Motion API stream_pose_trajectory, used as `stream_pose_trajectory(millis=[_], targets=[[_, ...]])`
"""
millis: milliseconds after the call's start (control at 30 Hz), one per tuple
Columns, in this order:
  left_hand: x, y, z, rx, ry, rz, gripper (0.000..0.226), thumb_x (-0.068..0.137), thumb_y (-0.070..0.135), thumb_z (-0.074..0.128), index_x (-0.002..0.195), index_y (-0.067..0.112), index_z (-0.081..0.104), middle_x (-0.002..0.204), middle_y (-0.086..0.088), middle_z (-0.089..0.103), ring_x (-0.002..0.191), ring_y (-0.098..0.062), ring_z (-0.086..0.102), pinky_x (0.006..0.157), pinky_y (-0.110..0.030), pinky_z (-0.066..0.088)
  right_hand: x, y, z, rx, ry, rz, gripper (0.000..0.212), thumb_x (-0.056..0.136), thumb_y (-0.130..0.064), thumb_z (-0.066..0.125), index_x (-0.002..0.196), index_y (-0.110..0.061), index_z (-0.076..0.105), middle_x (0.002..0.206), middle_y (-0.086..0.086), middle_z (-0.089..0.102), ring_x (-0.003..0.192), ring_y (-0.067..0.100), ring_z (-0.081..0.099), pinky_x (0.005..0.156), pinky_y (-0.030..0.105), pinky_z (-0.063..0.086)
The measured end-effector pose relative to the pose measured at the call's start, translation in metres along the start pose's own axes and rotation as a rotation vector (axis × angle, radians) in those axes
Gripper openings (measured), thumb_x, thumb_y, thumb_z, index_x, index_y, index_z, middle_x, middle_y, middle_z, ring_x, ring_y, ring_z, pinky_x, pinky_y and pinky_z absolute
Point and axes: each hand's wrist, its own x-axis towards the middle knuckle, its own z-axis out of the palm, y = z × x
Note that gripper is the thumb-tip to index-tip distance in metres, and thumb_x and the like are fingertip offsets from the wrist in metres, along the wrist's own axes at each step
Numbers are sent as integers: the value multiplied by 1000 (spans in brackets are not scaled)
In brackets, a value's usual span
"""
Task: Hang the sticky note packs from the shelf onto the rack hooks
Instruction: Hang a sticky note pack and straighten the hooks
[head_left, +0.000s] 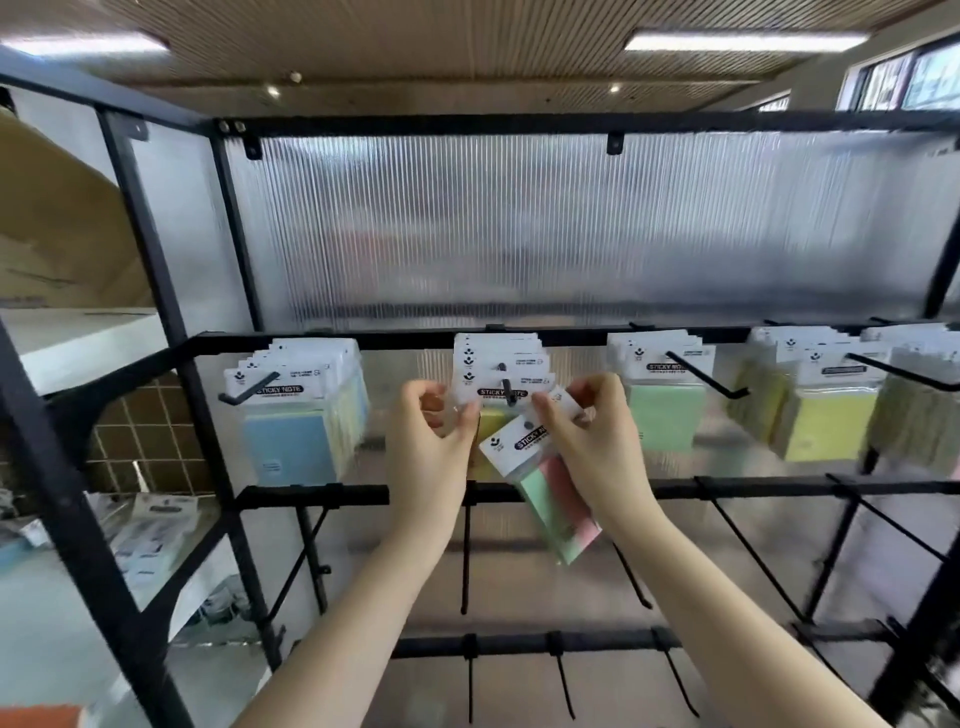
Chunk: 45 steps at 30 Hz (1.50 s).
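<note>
Just above your right-hand grip (576, 415), the black metal hook (508, 391) pointed toward you. You pinched the tilted pink-and-green sticky note pack (543, 467) by its white header, hole just below the tip; your left hand (434, 415) steadied the hung packs (498, 364).

- A black rack (519, 340) with a ribbed translucent back panel (519, 223) is seen from the front.
- Along its upper bar, stacks of sticky note packs are hung on hooks: a blue stack (298, 410), a middle stack (498, 371), a green stack (662, 395) and a yellow stack (826, 410).
- The lower corner of the middle stack's front card is pinched by the left hand (434, 431).
- A tilted pink-and-green pack (550, 488) is held at its white header by the right hand (592, 441), just below the middle hook (508, 391).
- Bare hooks (748, 551) are seen on the lower bars.
- More packs (150, 525) are seen lying on a shelf at the left.
</note>
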Motion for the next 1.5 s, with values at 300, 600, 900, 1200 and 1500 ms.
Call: stream_pose_trajectory(millis=[300,600,900,1200,1500], targets=[[10,-8,12,152,-58,21,24,89,26,65,76,14,48,69,7,50,63,-6,47,55,-20,34,22,14,12,-108,-58,136,33,87,-47,62,77,-18,50,78,-4,66,71,16,64,62,38,50],[14,-15,8,217,-100,59,19,94,29,57,84,13,54,78,4,58,72,-13,55,55,-15,34,12,9,8,-64,-38,51,37,93,-33,59,69,-10,44,64,-2,53,58,12,45,51,23,35],[-33,29,-21,-306,-293,198,28,84,59,53,84,32,63,75,8,66,67,-4,60,62,-14,44,-30,-29,-4,188,108,-172,32,95,-24,56,69,-18,40,56,-15,47,52,0,39,50,12,32],[-15,35,-14,-372,-246,176,15,92,19,56,84,7,61,67,18,60,63,5,54,60,-7,38,-20,-34,5,185,-3,-114,24,90,-24,64,73,-23,47,61,-19,55,56,-3,47,54,13,37],[-13,20,-10,-303,-194,188,19,94,19,55,78,10,57,60,15,51,58,1,45,57,-9,34,-20,-31,5,158,-49,-148,15,92,-18,62,80,-14,54,60,-6,56,57,0,46,52,19,36]])
